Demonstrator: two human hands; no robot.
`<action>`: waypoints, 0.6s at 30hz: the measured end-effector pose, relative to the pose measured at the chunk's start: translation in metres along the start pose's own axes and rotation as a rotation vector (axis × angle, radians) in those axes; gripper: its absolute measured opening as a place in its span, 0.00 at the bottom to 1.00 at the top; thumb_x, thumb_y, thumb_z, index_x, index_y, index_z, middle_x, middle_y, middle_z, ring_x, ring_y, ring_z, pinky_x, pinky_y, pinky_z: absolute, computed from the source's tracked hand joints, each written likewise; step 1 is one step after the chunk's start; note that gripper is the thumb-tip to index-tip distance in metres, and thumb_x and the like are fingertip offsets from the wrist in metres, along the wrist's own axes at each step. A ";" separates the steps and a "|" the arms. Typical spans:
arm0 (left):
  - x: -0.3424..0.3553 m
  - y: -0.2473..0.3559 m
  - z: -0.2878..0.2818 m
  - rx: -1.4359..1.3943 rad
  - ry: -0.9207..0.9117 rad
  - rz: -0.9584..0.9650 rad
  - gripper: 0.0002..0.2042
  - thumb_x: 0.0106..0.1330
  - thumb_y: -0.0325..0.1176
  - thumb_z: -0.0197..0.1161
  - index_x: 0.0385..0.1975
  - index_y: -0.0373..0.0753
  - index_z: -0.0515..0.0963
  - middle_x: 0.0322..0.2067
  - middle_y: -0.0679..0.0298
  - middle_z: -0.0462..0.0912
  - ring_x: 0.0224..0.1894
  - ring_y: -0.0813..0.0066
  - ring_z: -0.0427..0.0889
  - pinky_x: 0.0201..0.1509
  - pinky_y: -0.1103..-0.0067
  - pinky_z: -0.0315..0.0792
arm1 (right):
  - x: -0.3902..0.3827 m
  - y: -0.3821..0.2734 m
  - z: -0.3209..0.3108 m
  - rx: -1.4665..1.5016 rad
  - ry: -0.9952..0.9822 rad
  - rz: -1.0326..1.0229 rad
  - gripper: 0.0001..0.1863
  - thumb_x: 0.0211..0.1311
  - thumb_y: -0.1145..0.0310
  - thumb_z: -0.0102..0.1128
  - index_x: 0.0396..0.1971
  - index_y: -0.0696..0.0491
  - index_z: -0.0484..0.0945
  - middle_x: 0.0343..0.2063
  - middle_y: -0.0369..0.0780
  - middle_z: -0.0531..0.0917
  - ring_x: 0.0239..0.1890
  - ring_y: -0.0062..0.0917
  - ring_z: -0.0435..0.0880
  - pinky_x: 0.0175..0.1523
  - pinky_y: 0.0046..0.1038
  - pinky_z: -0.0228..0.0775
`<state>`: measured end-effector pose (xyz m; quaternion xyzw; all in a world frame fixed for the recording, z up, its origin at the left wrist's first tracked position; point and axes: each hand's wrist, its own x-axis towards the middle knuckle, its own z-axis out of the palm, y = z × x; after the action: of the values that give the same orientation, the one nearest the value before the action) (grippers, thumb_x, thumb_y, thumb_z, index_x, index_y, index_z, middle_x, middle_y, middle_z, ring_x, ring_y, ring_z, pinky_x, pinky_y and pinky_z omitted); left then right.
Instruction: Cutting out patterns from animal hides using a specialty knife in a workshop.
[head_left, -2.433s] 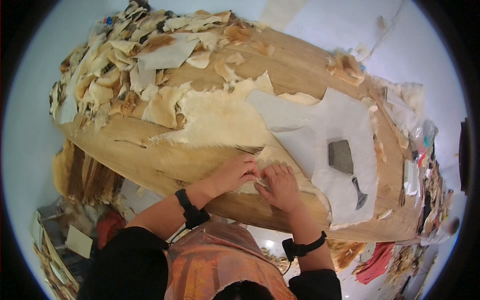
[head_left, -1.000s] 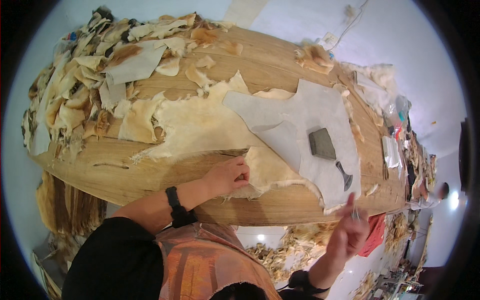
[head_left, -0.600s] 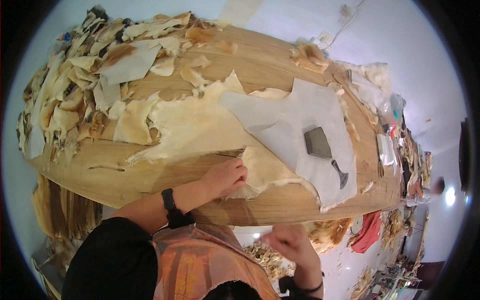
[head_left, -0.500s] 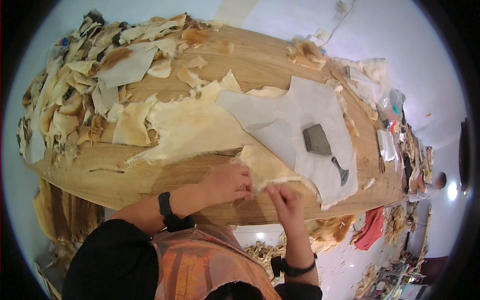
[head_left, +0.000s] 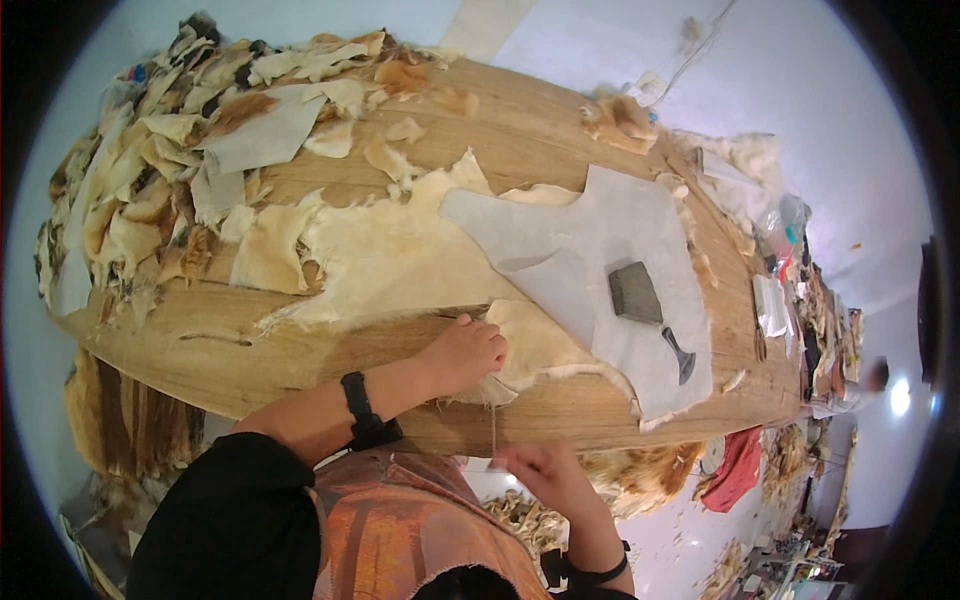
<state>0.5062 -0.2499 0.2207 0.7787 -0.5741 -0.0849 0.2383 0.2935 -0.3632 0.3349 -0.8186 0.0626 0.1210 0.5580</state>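
Observation:
A pale fur hide (head_left: pixel 390 250) lies skin side up on the wooden table. My left hand (head_left: pixel 465 358) is closed on its near edge. Below the table edge, my right hand (head_left: pixel 540 472), slightly blurred, is closed in a pinch. Between the hide's edge and these fingers runs a thin strand (head_left: pixel 494 430); whether it is thread or hair I cannot tell. A grey sheet cut like a pattern (head_left: pixel 640 215) covers the hide's right part, one flap folded over. On the sheet rest a dark grey block (head_left: pixel 635 292) and a dark tool with a flared end (head_left: pixel 680 357).
Fur and hide scraps (head_left: pixel 140 200) are heaped along the table's left end. Another fur piece (head_left: pixel 615 122) lies at the far edge. To the right are a white packet (head_left: pixel 770 305) and plastic bags. Brown fur (head_left: pixel 640 475) and a red cloth (head_left: pixel 733 470) hang below the near edge.
My right hand has moved down and left, away from the hide's edge, with the strand stretched behind it. My left hand has shifted slightly and stays at the edge.

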 end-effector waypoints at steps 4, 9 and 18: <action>-0.004 0.008 -0.003 0.018 0.067 0.040 0.03 0.65 0.36 0.61 0.32 0.46 0.77 0.34 0.67 0.77 0.43 0.68 0.77 0.52 0.70 0.63 | 0.002 -0.017 0.004 0.421 -0.156 -0.133 0.07 0.71 0.73 0.60 0.39 0.61 0.85 0.31 0.36 0.88 0.36 0.20 0.84 0.41 0.26 0.74; -0.007 0.026 -0.044 -0.882 -0.171 -0.011 0.04 0.64 0.38 0.65 0.32 0.47 0.80 0.36 0.68 0.78 0.45 0.68 0.78 0.55 0.71 0.63 | 0.066 0.065 -0.018 0.063 0.492 0.185 0.09 0.72 0.68 0.59 0.38 0.57 0.84 0.28 0.40 0.87 0.33 0.23 0.86 0.41 0.27 0.76; -0.007 0.006 -0.001 0.074 0.067 0.085 0.04 0.64 0.39 0.65 0.31 0.48 0.79 0.37 0.70 0.78 0.49 0.70 0.75 0.57 0.71 0.61 | 0.031 0.030 0.020 -0.304 0.136 0.012 0.10 0.70 0.62 0.62 0.39 0.53 0.85 0.29 0.45 0.86 0.31 0.33 0.85 0.39 0.32 0.75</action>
<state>0.4988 -0.2449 0.2236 0.7644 -0.6010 -0.0274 0.2318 0.3134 -0.3547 0.2930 -0.8996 0.0861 0.0770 0.4212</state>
